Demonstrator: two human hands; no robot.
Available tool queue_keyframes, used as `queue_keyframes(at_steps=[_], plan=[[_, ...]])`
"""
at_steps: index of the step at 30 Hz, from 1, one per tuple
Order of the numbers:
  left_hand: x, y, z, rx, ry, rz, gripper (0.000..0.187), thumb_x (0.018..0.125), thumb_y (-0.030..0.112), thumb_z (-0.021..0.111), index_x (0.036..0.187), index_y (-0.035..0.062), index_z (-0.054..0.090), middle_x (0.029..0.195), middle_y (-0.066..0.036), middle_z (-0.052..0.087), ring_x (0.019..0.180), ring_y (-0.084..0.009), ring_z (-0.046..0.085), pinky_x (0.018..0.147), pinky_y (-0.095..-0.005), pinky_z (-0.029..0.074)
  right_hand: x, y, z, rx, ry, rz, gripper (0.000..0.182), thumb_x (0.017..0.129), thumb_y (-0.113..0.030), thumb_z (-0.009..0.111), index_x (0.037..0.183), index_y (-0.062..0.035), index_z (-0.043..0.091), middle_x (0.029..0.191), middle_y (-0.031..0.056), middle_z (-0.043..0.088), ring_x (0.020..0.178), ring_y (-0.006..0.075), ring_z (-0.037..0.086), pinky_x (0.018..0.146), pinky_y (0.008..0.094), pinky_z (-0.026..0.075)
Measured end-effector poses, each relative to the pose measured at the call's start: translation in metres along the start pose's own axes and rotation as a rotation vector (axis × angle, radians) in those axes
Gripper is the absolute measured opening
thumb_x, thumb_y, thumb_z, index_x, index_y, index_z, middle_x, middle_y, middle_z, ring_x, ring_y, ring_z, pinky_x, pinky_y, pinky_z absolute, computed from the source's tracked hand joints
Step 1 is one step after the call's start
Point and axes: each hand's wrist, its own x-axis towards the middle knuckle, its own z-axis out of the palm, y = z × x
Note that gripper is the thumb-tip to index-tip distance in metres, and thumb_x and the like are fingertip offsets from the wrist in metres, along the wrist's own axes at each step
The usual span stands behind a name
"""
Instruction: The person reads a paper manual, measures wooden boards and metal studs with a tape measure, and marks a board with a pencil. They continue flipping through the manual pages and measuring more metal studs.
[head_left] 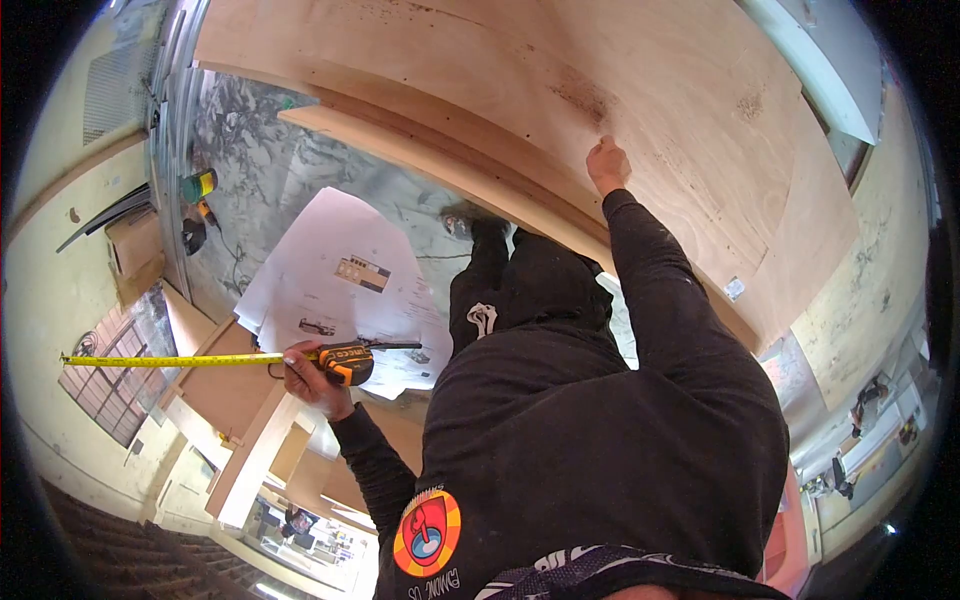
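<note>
The tape (345, 364) is in the person's left hand (318, 382), out to the side over the papers (325, 260), fingers wrapped firmly round its case. Its blade (170, 361) is drawn well out, pointing away from the board (690, 110). So the tape is out and the papers are spread, yet the blade isn't laid along the wood, and I see no fresh pencil line there; any reading off the board looks undone at this point.

The right hand (608, 166) is on the board, fingers curled in tight; from here I can't tell whether they pinch anything.

The board's near edge runs slantwise just past the person's legs (487, 270), with a long strip (400, 160) beside it, so there's little slack on that side. Between strip and papers lies a stretch of open floor (385, 185), roomier than the legs' side. Farther out, a few tools (206, 212) sit near the wall. Behind the left arm, a wooden frame (245, 460) crowds the elbow's room, I'd judge.
</note>
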Motion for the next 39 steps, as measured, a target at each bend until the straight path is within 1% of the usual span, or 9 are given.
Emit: queue_keyframes(at_steps=[3,6,10,15,22,24,31,37,39], plan=[[-0.007,0.001,-0.001,0.051,0.005,0.058,0.051,0.097,0.048,0.042,0.077,0.0021,0.054,0.071,-0.004,0.051,0.059,-0.0116,0.051,0.053,-0.0232,0.045,0.003,0.011,-0.006,0.009,0.009,-0.090,0.021,0.085,-0.024,0.049,0.098,-0.0118,0.061,0.085,0.0225,0.066,0.082,0.0387,0.065,0.069,0.0506,0.051],[-0.019,0.003,-0.005,0.006,0.000,0.000,0.051,0.099,0.044,0.040,0.077,0.0008,0.057,0.071,-0.004,0.052,0.064,-0.0112,0.049,0.059,-0.0228,0.041,0.001,0.021,-0.012,-0.063,-0.077,-0.093,0.025,0.086,-0.025,0.049,0.104,-0.0136,0.061,0.088,0.0217,0.066,0.084,0.0387,0.065,0.072,0.0481,0.052],[-0.023,0.010,0.001,-0.022,0.031,0.002,0.051,0.098,0.044,0.041,0.076,0.0008,0.057,0.070,-0.004,0.052,0.063,-0.0110,0.049,0.058,-0.0229,0.041,-0.004,0.021,-0.021,0.006,-0.018,-0.058,0.022,0.086,-0.025,0.048,0.098,-0.0112,0.060,0.087,0.0208,0.066,0.083,0.0390,0.064,0.072,0.0499,0.051],[-0.022,0.023,0.007,-0.008,0.013,0.024,0.052,0.098,0.045,0.041,0.076,0.0008,0.057,0.068,-0.003,0.050,0.061,-0.0105,0.048,0.056,-0.0222,0.040,-0.020,0.020,-0.017,-0.062,-0.185,-0.262,0.026,0.088,-0.028,0.048,0.106,-0.0126,0.059,0.090,0.0209,0.066,0.086,0.0378,0.064,0.075,0.0472,0.051],[-0.025,0.022,0.004,-0.018,0.009,0.022,0.052,0.098,0.045,0.041,0.076,0.0007,0.057,0.068,-0.003,0.050,0.061,-0.0104,0.048,0.057,-0.0223,0.040,-0.032,0.024,-0.008,-0.021,-0.148,-0.234,0.027,0.089,-0.029,0.047,0.105,-0.0123,0.059,0.090,0.0212,0.066,0.086,0.0379,0.064,0.075,0.0476,0.051],[-0.025,0.019,0.003,-0.001,0.029,0.042,0.052,0.098,0.045,0.041,0.076,0.0006,0.057,0.068,-0.003,0.050,0.062,-0.0105,0.049,0.057,-0.0222,0.040,-0.032,0.023,-0.008,0.010,-0.085,-0.275,0.021,0.086,-0.026,0.051,0.099,-0.0112,0.057,0.083,0.0195,0.066,0.080,0.0378,0.064,0.068,0.0505,0.050],[-0.025,0.015,-0.001,0.001,-0.002,0.009,0.049,0.097,0.045,0.043,0.077,0.0021,0.055,0.072,-0.005,0.052,0.061,-0.0119,0.052,0.054,-0.0243,0.046,-0.029,0.023,0.000,0.038,-0.113,-0.285,0.020,0.085,-0.026,0.052,0.093,-0.0087,0.060,0.083,0.0192,0.066,0.081,0.0382,0.064,0.070,0.0499,0.050],[-0.021,0.013,-0.002,-0.011,-0.005,0.023,0.050,0.097,0.046,0.044,0.078,0.0015,0.055,0.072,-0.005,0.052,0.061,-0.0120,0.052,0.054,-0.0241,0.047,-0.034,0.017,-0.002,0.100,-0.047,-0.111,0.023,0.084,-0.029,0.051,0.092,-0.0108,0.064,0.086,0.0196,0.067,0.082,0.0381,0.065,0.071,0.0482,0.051],[-0.021,0.015,0.002,-0.016,0.045,0.038,0.052,0.096,0.046,0.045,0.074,0.0010,0.056,0.067,-0.003,0.050,0.060,-0.0101,0.048,0.054,-0.0217,0.039,-0.035,0.015,-0.003,0.107,-0.050,-0.104,0.023,0.085,-0.029,0.050,0.094,-0.0125,0.064,0.086,0.0200,0.066,0.082,0.0384,0.065,0.071,0.0483,0.051]])
